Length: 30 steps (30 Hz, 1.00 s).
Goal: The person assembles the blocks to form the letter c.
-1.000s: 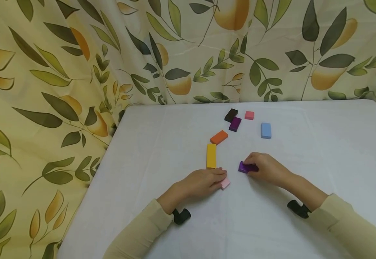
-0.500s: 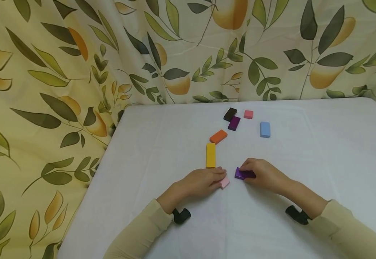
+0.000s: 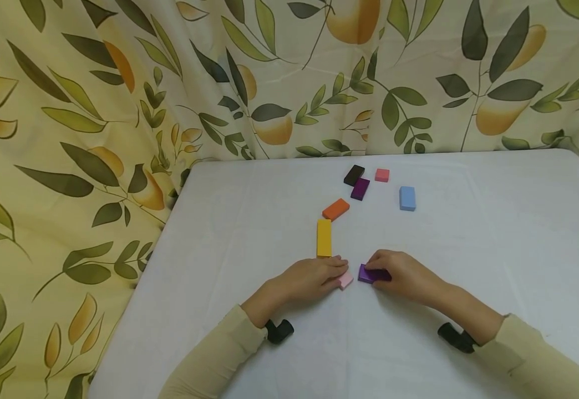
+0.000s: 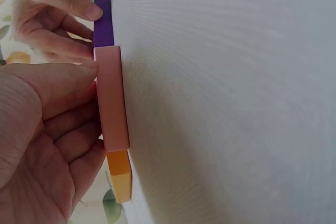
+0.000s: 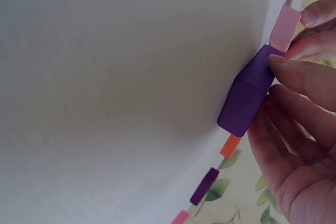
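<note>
My right hand [image 3: 403, 274] pinches a purple block [image 3: 367, 274] between thumb and fingers, flat on the white table. My left hand [image 3: 311, 277] holds a pink block [image 3: 346, 280], covering most of it in the head view. A narrow gap lies between the pink and purple blocks in the head view. In the left wrist view the pink block [image 4: 112, 103] shows its long side, with thumb and fingertips at its upper edge. Beyond the left fingers stands a yellow block [image 3: 324, 238], its near end close to the hand. An orange block [image 3: 336, 209] touches the yellow one's far end.
Farther back, a black block [image 3: 354, 175] lies against a dark purple block [image 3: 360, 189]. A small coral block [image 3: 382, 175] and a light blue block [image 3: 407, 198] lie to their right. A patterned curtain [image 3: 269, 72] borders the white table [image 3: 219, 221].
My right hand has slid the purple block toward me and slightly left, closer to the pink block. My left hand has stayed in place on the pink block.
</note>
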Tool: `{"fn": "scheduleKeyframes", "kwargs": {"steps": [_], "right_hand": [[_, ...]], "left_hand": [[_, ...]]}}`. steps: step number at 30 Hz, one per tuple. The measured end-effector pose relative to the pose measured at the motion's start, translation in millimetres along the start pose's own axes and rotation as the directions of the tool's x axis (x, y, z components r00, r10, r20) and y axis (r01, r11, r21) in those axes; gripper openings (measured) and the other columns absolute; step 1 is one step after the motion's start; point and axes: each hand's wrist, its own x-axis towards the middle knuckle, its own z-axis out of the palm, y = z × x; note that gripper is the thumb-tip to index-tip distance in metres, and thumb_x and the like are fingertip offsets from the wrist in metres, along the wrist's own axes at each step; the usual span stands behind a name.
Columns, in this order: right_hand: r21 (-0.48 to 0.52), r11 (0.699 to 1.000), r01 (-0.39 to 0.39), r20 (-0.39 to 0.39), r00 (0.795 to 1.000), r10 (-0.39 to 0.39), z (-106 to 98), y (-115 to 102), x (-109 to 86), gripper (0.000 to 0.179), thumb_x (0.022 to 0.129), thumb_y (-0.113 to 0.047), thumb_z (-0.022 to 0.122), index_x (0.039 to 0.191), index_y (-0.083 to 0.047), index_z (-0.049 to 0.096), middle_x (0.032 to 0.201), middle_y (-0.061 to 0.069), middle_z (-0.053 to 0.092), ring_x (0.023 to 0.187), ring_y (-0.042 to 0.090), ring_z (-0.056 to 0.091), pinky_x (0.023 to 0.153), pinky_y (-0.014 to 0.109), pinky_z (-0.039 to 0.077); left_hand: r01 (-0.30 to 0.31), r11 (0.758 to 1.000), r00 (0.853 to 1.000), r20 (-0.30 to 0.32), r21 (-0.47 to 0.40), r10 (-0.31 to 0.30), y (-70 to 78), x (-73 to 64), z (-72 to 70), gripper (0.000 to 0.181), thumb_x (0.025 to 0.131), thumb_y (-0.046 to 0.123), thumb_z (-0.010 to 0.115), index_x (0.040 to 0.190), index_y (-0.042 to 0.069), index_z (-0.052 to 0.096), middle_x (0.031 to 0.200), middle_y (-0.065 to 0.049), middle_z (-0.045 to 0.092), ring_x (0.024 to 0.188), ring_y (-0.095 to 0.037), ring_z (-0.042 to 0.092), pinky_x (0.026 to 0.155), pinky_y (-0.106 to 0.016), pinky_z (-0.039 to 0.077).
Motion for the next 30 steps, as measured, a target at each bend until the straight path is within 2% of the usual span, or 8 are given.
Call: {"fn": "scheduleKeyframes", "kwargs": {"steps": [10, 18, 30], "right_hand": [[0.019, 1.000, 0.013, 0.000, 1.000, -0.013, 3.2, -6.8, -5.9, 0.029, 0.073, -0.002, 0.076, 0.100, 0.004, 0.069, 0.095, 0.006, 0.063, 0.089, 0.022, 0.061, 0.076, 0.034, 0.052], [0.010, 0.998, 0.059, -0.001, 0.998, -0.059, 3.3, -10.6, -4.8, 0.027, 0.072, -0.002, 0.076, 0.097, 0.004, 0.069, 0.092, 0.005, 0.063, 0.085, 0.021, 0.061, 0.075, 0.034, 0.052], [0.030, 0.998, 0.057, 0.014, 0.998, -0.058, 8.0, -16.2, -3.9, 0.026, 0.073, -0.002, 0.075, 0.097, 0.004, 0.069, 0.091, 0.005, 0.062, 0.083, 0.018, 0.060, 0.075, 0.032, 0.052]], "left_hand": [[0.006, 1.000, 1.000, 0.001, -0.013, -0.006, 1.0, 0.7, 2.7, 0.042, 0.098, 0.029, 0.045, 0.137, 0.013, 0.044, 0.141, 0.005, 0.040, 0.131, -0.004, 0.027, 0.103, -0.022, 0.026], [0.017, 1.000, 1.000, 0.002, -0.014, -0.017, 1.5, -0.1, 0.4, 0.043, 0.098, 0.029, 0.045, 0.137, 0.013, 0.044, 0.141, 0.006, 0.039, 0.131, -0.003, 0.026, 0.103, -0.023, 0.026], [-0.006, 1.000, 1.000, -0.012, 0.007, 0.006, 0.0, -0.5, -1.0, 0.041, 0.098, 0.028, 0.045, 0.136, 0.013, 0.046, 0.140, 0.005, 0.041, 0.130, -0.005, 0.029, 0.102, -0.023, 0.028]]}}
